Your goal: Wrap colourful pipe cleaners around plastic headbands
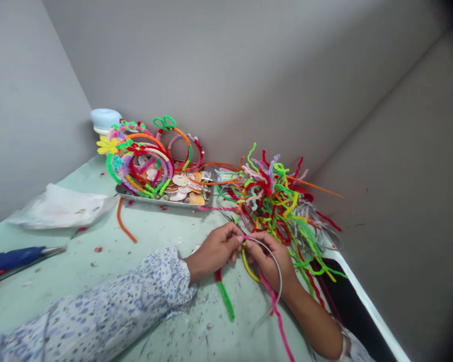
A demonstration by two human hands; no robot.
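My left hand and my right hand meet over the table, thumbs and fingertips pinched together. Between them runs a thin grey headband, its curve passing over my right hand. A pink pipe cleaner sits on the band at my fingertips, and its long tail hangs down past my right wrist. Under the hands shows a yellow loop, which looks like a tool handle. A green-and-red pipe cleaner piece lies below my left hand. The fingertips partly hide the spot where pink meets grey.
A heap of coloured pipe cleaners lies behind my right hand. Decorated headbands stand on a metal tray of shell-like pieces. A plastic bag, a blue glue gun and an orange pipe cleaner lie left.
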